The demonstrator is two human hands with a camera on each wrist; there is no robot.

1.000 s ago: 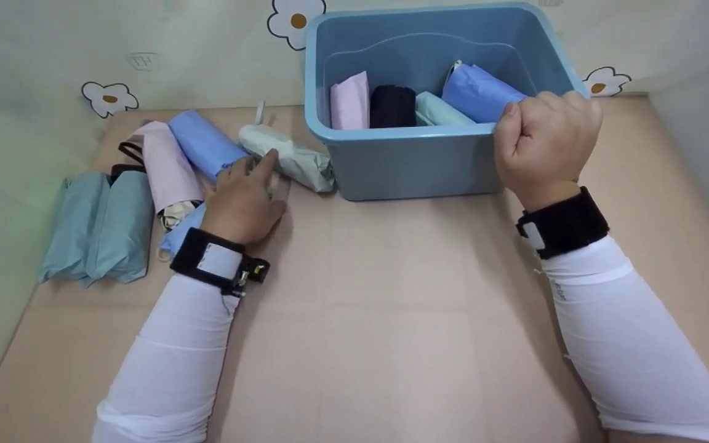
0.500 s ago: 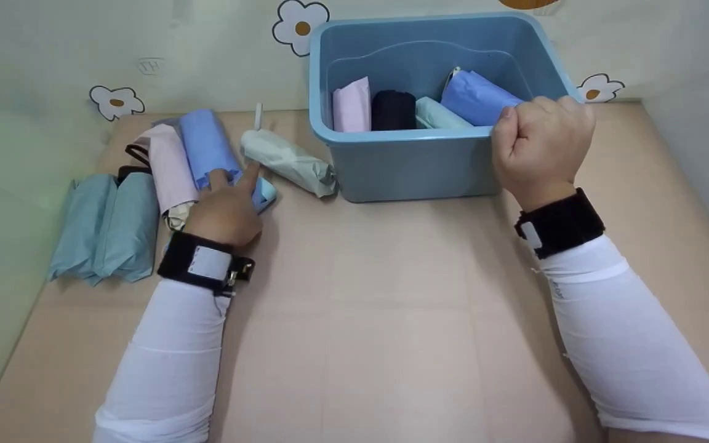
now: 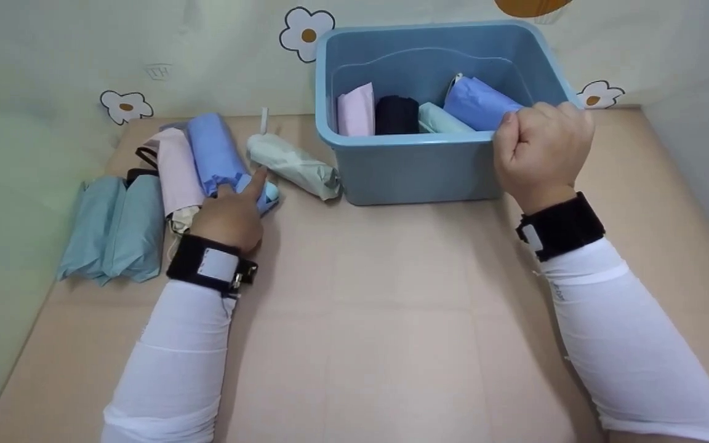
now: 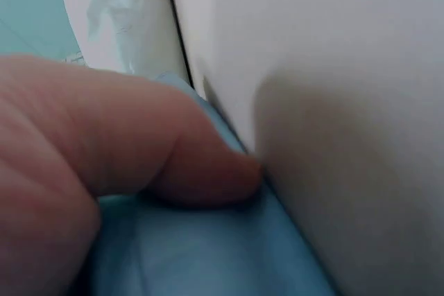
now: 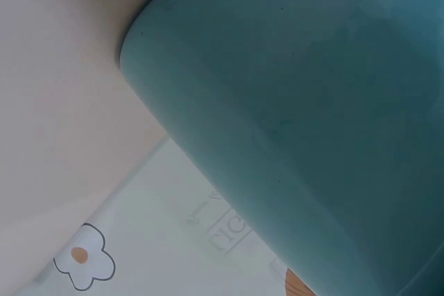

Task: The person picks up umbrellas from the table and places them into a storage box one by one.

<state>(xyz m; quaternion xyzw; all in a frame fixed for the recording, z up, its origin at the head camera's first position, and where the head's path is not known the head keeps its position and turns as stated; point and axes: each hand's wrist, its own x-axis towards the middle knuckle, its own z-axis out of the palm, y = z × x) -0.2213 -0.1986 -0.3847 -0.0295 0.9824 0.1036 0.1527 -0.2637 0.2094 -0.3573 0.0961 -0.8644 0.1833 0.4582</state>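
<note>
Fingers [image 3: 256, 183] of the left hand [image 3: 228, 220] lie over a light blue bundle [image 3: 268, 199] on the table [image 3: 385, 307], and the left wrist view shows a bent thumb [image 4: 198, 157] pressed to its cloth; to me it seems a grip, though the other fingertips are hidden. Left of this hand lie teal pouches [image 3: 134, 224] and a pink bundle [image 3: 179, 172]. Somewhat farther are a blue bundle [image 3: 214, 151] and a pale green bundle [image 3: 293, 163], whose end is at the bin [image 3: 416, 175]; whether they touch, I cannot tell. Right hand [image 3: 545, 147] has its fingers curled around the front rim, near the right corner. Inside are four pieces: pink roll [image 3: 356, 111], black roll [image 3: 397, 115], mint roll [image 3: 444, 119] and second blue roll [image 3: 480, 101]. So I judge the work nearly half done: at least five pieces are left outside. Behind everything stands the flowered wall [image 3: 225, 67].
</note>
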